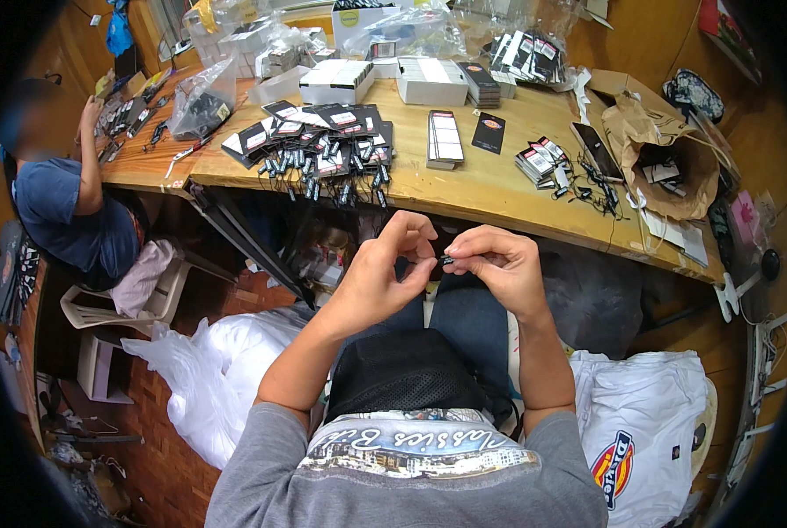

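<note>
Head view: left hand [383, 268] and right hand [496, 262] pinch one small black plastic fastener [447, 260] between fingertips, above the lap, just short of the wooden tabletop [499, 189]. Grip narrow; a slip likely drops it between the knees.

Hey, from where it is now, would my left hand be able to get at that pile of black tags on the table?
Probably yes. The left hand is pinching a small dark piece together with the right hand, so it would have to let go first. The tag pile lies near the table edge, with nothing between.
</note>
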{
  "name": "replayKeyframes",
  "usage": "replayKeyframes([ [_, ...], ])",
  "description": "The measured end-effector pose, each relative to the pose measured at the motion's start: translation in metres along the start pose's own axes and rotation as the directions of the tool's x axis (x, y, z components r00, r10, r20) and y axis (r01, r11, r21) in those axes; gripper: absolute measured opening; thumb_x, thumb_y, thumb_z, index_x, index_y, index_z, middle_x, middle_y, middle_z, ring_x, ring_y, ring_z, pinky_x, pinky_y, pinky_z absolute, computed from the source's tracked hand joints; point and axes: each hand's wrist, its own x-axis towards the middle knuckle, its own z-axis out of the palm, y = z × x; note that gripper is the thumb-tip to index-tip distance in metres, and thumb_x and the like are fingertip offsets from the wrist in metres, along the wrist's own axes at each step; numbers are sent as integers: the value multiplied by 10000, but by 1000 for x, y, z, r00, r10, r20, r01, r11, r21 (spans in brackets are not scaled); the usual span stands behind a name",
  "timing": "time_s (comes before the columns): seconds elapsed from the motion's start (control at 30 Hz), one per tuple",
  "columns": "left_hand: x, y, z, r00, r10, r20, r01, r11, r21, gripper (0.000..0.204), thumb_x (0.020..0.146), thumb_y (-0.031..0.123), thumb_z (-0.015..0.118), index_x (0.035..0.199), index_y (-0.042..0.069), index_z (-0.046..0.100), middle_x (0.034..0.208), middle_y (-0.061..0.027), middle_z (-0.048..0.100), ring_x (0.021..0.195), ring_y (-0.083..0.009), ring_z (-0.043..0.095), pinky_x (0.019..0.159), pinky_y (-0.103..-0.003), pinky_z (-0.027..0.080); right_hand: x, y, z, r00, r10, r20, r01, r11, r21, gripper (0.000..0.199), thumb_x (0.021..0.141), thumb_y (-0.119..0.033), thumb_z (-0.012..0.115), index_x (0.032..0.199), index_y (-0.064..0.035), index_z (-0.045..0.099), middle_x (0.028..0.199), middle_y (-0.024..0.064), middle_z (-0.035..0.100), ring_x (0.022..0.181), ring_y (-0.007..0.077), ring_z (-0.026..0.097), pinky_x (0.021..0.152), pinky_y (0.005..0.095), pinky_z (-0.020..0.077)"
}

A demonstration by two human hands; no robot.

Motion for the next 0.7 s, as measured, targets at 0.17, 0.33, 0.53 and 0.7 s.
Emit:
replayKeyframes([
  [0.17,1,-3,1,999,37,16,-36,998,-49,291,705,-80,520,940,11,374,778,-50,477,699,-82,498,639,-212,416,0,-4,-2,997,71,11,-72,995,67,104,699,95,540,778,42,582,796,85,565,669,137,580,578,207,470],
  [0.33,0,-8,9,999,36,5,-36,993,-116,305,711,-67,536,949,17,364,782,-59,482,698,-99,505,646,-225,426,-3,-2,0,993,114,7,-114,982,151,96,696,91,550,781,54,576,782,93,566,662,146,582,573,208,470],
  [0.53,6,-18,-4,978,-40,203,149,818,-556,408,703,10,608,1000,24,330,723,-68,518,681,-105,516,626,-218,424,-4,-5,2,990,133,50,-141,970,200,88,698,91,550,777,62,572,770,100,562,645,151,581,565,210,470],
  [0.7,9,-21,-8,955,-51,291,229,750,-621,458,665,43,658,986,39,331,671,-60,528,648,-97,520,586,-204,413,-6,-6,6,991,109,79,-121,978,172,96,703,105,527,774,58,572,739,98,545,635,155,581,558,210,470],
])
